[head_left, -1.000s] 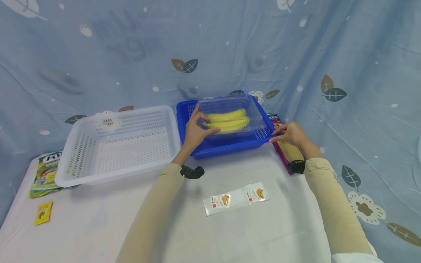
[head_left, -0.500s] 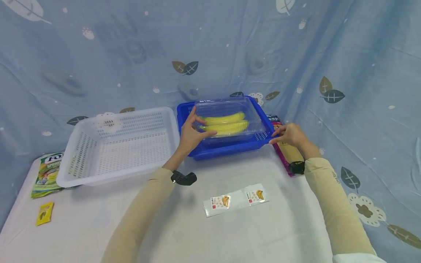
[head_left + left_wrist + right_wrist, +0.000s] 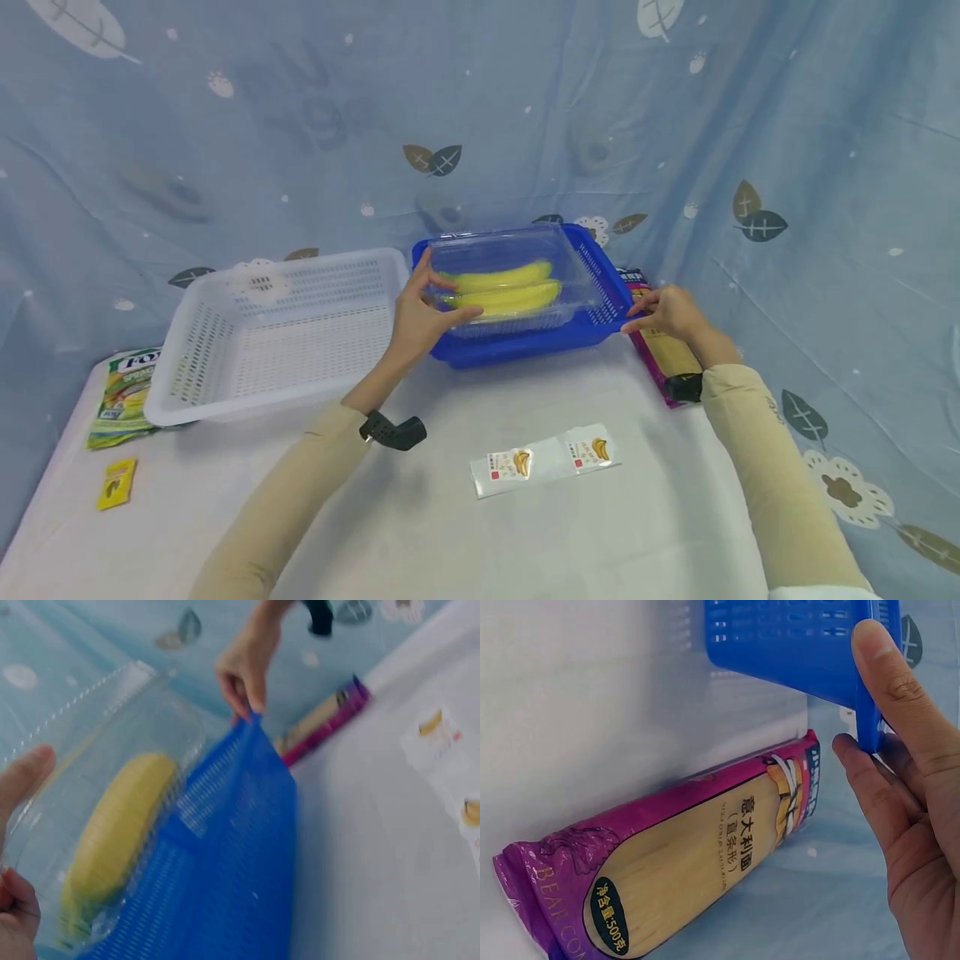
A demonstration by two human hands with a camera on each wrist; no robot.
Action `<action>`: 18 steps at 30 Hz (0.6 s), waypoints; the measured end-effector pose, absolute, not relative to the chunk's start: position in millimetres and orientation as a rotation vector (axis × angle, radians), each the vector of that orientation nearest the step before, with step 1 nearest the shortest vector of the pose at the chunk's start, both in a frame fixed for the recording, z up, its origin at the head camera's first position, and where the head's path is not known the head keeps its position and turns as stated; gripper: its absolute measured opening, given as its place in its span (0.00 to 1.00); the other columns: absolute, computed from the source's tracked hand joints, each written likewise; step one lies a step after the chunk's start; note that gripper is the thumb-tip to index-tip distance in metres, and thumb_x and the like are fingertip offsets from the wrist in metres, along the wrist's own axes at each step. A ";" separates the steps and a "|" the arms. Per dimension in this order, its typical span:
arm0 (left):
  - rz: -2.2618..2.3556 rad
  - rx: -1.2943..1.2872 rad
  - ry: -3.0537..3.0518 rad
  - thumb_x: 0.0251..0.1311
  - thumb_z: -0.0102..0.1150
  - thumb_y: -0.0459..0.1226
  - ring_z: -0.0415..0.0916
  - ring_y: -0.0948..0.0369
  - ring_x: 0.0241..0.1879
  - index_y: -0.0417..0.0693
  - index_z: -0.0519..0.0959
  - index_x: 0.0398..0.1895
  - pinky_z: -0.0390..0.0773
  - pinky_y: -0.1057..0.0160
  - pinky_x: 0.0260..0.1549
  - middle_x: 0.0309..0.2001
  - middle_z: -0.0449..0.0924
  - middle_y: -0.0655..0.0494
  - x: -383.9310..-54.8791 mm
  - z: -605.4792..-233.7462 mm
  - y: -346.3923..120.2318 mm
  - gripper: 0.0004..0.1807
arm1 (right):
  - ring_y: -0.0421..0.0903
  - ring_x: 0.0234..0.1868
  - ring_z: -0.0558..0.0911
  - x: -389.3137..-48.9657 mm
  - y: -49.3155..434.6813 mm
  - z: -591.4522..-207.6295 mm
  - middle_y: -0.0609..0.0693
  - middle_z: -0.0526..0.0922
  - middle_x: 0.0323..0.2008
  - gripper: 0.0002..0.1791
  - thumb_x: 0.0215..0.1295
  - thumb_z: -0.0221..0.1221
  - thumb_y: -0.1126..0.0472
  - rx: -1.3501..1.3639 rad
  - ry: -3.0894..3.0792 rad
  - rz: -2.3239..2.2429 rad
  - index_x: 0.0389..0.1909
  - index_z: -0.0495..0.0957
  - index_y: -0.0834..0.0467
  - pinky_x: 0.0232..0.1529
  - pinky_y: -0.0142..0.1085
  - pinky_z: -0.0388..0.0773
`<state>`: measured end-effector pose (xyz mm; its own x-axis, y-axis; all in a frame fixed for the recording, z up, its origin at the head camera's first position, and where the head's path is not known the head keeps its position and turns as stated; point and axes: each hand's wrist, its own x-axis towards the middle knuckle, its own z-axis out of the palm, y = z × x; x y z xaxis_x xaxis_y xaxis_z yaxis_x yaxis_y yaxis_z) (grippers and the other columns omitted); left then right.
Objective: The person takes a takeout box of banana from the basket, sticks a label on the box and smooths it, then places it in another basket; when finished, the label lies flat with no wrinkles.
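Note:
In the head view my left hand (image 3: 418,315) holds the left end of a clear plastic box (image 3: 504,247), thumb at the near side and fingers at the far side. Two yellow bananas (image 3: 517,298) show through its wall. The box lies over the blue basket (image 3: 517,341), overlapping its left and back rim. At the basket's right front corner, my right hand (image 3: 670,313) pinches the rim between thumb and fingers. The right wrist view shows that thumb (image 3: 889,664) on the blue rim. Just below the right hand lies a purple pack of spaghetti (image 3: 679,855).
A white basket (image 3: 281,396) stands left of the blue one. Behind it a green packet (image 3: 123,404) is partly hidden, and a small yellow sachet (image 3: 117,483) lies in front. A strip of banana labels (image 3: 546,460) lies on the white cloth (image 3: 570,542). Patterned fabric (image 3: 337,100) hangs behind.
My left hand has moved left and slightly toward me, carrying the plastic box of bananas across the blue basket. My right hand keeps its pinch on the basket's corner.

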<state>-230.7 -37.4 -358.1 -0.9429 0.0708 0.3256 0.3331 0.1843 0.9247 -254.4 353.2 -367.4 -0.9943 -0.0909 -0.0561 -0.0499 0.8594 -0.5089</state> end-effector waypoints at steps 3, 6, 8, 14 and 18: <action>-1.872 -0.328 -2.241 0.44 0.77 0.38 0.57 0.67 0.14 0.41 0.75 0.39 0.65 0.71 0.16 0.76 0.47 0.59 -216.4 -350.8 -49.4 0.22 | 0.54 0.37 0.75 -256.3 350.0 -368.8 0.67 0.80 0.49 0.18 0.49 0.74 0.54 -0.099 2.930 -0.806 0.35 0.85 0.65 0.24 0.32 0.66; -1.856 -0.292 -2.256 0.44 0.77 0.39 0.57 0.66 0.15 0.42 0.76 0.41 0.65 0.71 0.16 0.76 0.47 0.61 -203.7 -342.9 -60.4 0.23 | 0.61 0.47 0.79 -258.5 348.5 -369.4 0.69 0.78 0.52 0.20 0.48 0.74 0.53 -0.114 2.924 -0.821 0.35 0.86 0.65 0.28 0.30 0.70; -1.845 -0.285 -2.272 0.44 0.77 0.41 0.57 0.66 0.15 0.42 0.76 0.42 0.65 0.71 0.16 0.75 0.47 0.64 -196.7 -338.6 -65.1 0.24 | 0.63 0.50 0.78 -259.3 350.0 -369.4 0.69 0.78 0.52 0.19 0.48 0.74 0.54 -0.121 2.935 -0.823 0.34 0.85 0.65 0.28 0.30 0.71; -1.871 -0.296 -2.245 0.44 0.77 0.37 0.56 0.66 0.16 0.38 0.75 0.42 0.63 0.72 0.16 0.74 0.47 0.69 -176.3 -330.1 -72.3 0.24 | 0.60 0.44 0.80 -257.1 356.8 -367.5 0.69 0.78 0.51 0.17 0.48 0.74 0.56 -0.124 2.966 -0.803 0.33 0.85 0.66 0.25 0.32 0.68; -1.881 -0.328 -2.214 0.44 0.76 0.33 0.55 0.67 0.17 0.37 0.74 0.40 0.61 0.72 0.15 0.74 0.48 0.70 -159.2 -325.8 -77.6 0.22 | 0.54 0.37 0.78 -255.8 358.4 -368.0 0.69 0.79 0.49 0.18 0.48 0.74 0.55 -0.123 2.971 -0.803 0.33 0.85 0.65 0.23 0.32 0.65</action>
<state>-159.2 -77.6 -325.8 -0.9513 0.0288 0.3069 0.3075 0.1571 0.9385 -255.8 358.4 -368.0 -0.9949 -0.0933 -0.0382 -0.0613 0.8609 -0.5051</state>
